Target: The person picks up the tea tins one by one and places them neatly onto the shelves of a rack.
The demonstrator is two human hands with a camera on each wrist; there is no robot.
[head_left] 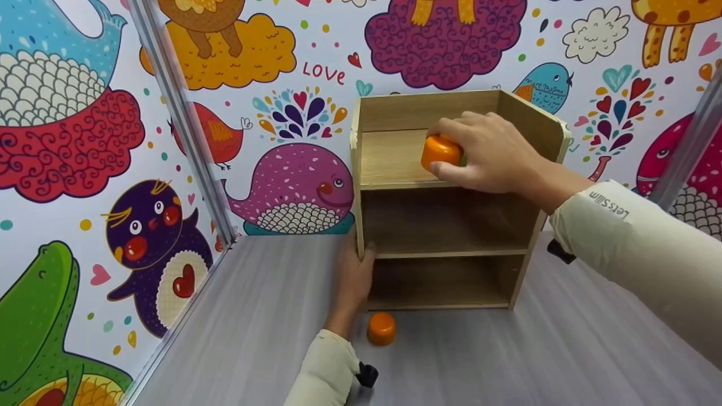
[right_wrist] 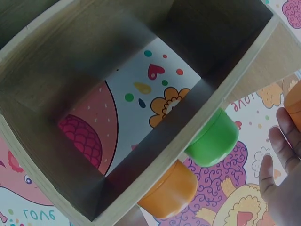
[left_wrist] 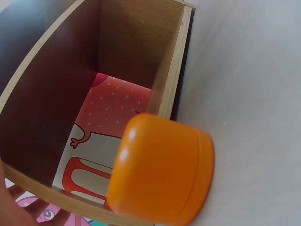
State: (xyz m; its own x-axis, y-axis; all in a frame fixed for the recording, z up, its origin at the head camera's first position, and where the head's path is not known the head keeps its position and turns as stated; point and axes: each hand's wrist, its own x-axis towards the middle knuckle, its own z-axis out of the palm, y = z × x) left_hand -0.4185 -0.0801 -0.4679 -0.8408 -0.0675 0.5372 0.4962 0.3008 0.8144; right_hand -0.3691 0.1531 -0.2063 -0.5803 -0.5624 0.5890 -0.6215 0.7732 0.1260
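Observation:
A small wooden shelf unit (head_left: 445, 256) with three levels stands on the table. My left hand (head_left: 353, 276) grips its left side panel, thumb at the front edge. Over the top level, my right hand (head_left: 491, 149) holds a rounded orange plastic cup (head_left: 439, 153), fingers over it and thumb below. The same cup (right_wrist: 294, 106) is cut off at the right wrist view's edge. That view also has a green cup (right_wrist: 214, 139) and another orange cup (right_wrist: 171, 190) at the top level. One more orange cup (head_left: 382, 329) sits on the table before the unit's lower left corner.
The grey table (head_left: 271, 316) extends around the unit. Behind it rises a wall (head_left: 316, 34) printed with cartoon animals. Metal posts (head_left: 186, 118) stand at the left and right. The lower two levels are open at the front.

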